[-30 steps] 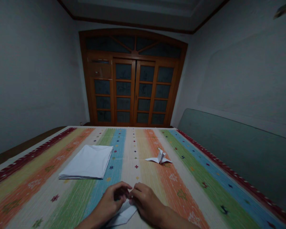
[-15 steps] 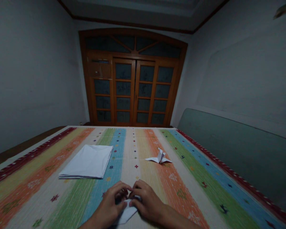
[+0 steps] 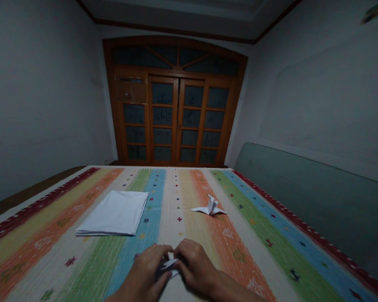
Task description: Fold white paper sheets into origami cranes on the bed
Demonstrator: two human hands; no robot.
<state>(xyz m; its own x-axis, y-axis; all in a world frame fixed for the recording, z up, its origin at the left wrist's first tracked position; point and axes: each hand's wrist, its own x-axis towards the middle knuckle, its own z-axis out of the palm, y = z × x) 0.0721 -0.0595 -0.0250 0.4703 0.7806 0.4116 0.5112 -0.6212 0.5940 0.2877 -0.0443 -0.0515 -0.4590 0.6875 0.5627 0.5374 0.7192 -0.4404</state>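
Observation:
Close to the near edge of the view, my left hand (image 3: 149, 268) and my right hand (image 3: 195, 265) meet around a small piece of folded white paper (image 3: 170, 264). Fingers and thumbs of both hands are closed on it, and they hide much of its shape. A finished-looking white paper crane (image 3: 211, 207) stands beyond my right hand, wings spread on an orange stripe. To the far left of my hands lies a stack of white paper sheets (image 3: 115, 213).
A striped tablecloth (image 3: 91, 260) covers the table. Along the right side runs a pale green board or bench back (image 3: 302, 188). Wooden doors with glass panes (image 3: 178, 117) stand behind the table's far edge, between white walls.
My hands have shifted their hold on the folded paper. Its lower flap, which lay toward me, is now lifted up between the fingers, and less of the paper shows.

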